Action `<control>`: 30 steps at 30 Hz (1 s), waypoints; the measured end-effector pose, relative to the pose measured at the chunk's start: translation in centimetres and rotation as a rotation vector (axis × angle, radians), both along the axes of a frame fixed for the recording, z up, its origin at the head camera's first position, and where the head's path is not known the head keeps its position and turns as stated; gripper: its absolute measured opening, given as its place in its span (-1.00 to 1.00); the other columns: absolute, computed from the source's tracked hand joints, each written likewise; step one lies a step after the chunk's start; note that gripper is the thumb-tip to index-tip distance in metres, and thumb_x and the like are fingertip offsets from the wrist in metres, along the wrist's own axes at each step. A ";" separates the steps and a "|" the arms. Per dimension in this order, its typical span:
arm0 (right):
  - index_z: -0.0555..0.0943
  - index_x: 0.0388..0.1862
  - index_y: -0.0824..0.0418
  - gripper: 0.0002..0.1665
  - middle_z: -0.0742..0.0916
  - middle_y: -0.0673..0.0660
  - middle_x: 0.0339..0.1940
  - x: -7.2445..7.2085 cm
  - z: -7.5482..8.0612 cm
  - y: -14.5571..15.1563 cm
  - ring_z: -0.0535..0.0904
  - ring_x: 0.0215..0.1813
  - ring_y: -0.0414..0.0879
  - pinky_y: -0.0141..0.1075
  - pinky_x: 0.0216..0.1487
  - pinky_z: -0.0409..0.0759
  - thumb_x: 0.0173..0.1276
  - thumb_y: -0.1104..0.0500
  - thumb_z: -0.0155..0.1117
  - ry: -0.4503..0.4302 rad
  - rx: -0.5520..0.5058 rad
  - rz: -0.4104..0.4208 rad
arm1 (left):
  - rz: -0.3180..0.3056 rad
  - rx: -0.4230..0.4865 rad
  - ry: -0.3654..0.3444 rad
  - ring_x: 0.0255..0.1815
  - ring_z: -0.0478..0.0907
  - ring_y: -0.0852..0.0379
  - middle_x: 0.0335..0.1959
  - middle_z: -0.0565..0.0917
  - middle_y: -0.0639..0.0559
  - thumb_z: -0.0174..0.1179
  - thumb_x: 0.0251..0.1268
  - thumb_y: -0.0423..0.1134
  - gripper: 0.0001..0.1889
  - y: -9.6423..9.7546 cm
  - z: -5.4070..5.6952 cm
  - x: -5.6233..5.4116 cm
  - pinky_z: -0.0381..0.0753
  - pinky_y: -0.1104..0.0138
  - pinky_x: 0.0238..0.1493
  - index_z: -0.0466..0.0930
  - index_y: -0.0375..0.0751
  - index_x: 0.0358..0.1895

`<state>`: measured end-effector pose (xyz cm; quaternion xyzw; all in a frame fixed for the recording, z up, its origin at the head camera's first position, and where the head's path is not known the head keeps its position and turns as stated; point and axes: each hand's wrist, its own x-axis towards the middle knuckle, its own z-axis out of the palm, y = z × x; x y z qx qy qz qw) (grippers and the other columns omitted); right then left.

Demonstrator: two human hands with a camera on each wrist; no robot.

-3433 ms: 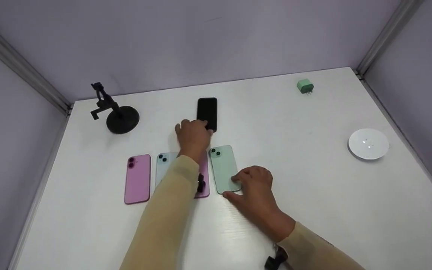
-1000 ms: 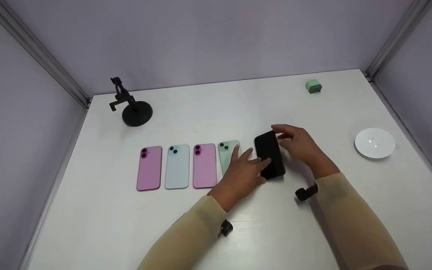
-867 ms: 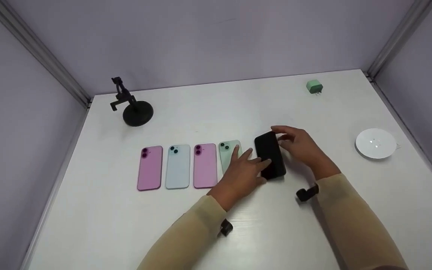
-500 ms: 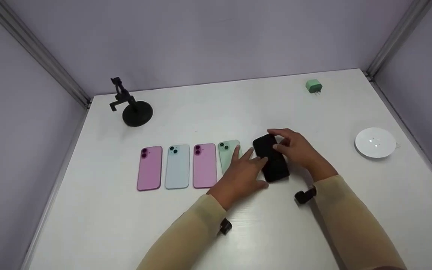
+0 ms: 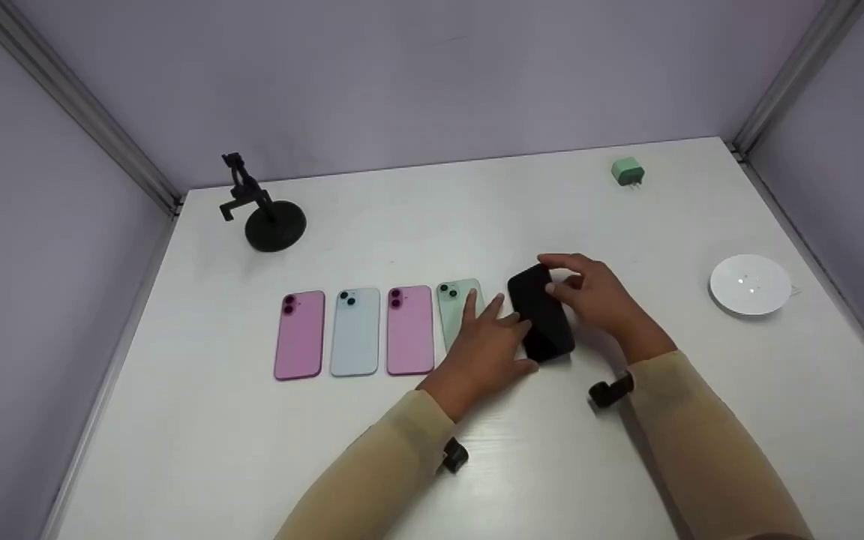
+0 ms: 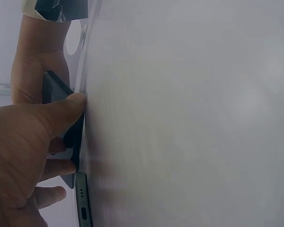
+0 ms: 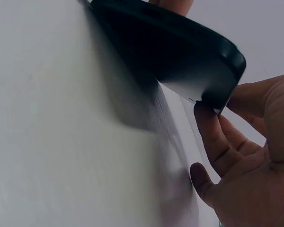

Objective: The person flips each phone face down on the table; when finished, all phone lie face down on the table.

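Note:
A black smartphone (image 5: 541, 304), screen up, slants at the right end of a row of phones. My right hand (image 5: 593, 292) pinches its upper right corner, thumb over the screen side. In the right wrist view the black smartphone (image 7: 170, 47) leans with one long side raised off the table, its shadow below. My left hand (image 5: 481, 352) lies with fingers spread, touching the phone's left edge and partly covering a mint green phone (image 5: 456, 296). Its thumb is at the black phone's lower end in the left wrist view.
Leftward in the row lie a pink phone (image 5: 410, 330), a pale blue phone (image 5: 355, 332) and another pink phone (image 5: 300, 335), backs up. A black phone stand (image 5: 273, 225) stands back left. A green charger plug (image 5: 628, 172) and a white round dish-like thing (image 5: 749, 285) are to the right.
The black phone has come from the back of the table to beside the green phone. My right hand moved from the green phone to it; lately its thumb shifted onto the screen.

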<state>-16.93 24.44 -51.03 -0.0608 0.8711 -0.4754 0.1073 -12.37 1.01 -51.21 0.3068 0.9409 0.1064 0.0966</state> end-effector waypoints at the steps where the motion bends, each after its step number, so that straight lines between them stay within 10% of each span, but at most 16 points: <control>1: 0.48 0.66 0.04 -0.37 0.50 0.18 0.68 0.0 0.0 0.0 0.49 0.59 0.34 0.23 0.58 0.48 0.67 0.19 0.27 -0.006 -0.015 -0.001 | -0.001 0.009 -0.003 0.81 0.15 -0.13 0.55 0.61 0.01 0.33 0.50 0.27 -0.29 -0.1 0.0 0.1 -0.24 -0.25 0.81 0.56 0.01 0.57; 11: 0.43 0.69 0.13 -0.34 0.49 0.19 0.69 0.0 0.5 -0.2 0.34 0.72 0.23 0.25 0.67 0.35 0.67 0.22 0.26 0.002 -0.084 0.038 | -0.017 0.133 -0.023 0.78 0.20 -0.21 0.58 0.56 0.08 0.39 0.48 0.18 -0.11 -0.8 -0.6 0.1 -0.27 -0.30 0.79 0.16 0.35 0.77; 30: 0.38 0.72 0.11 -0.32 0.46 0.24 0.67 0.2 1.9 -2.6 0.25 0.76 0.21 0.18 0.69 0.37 0.68 0.30 0.15 0.001 0.004 0.068 | -0.090 0.102 -0.025 0.76 0.18 -0.38 0.62 0.51 -0.06 0.30 0.47 0.36 -0.06 -1.2 -0.1 0.4 -0.30 -0.23 0.82 -0.06 0.59 0.77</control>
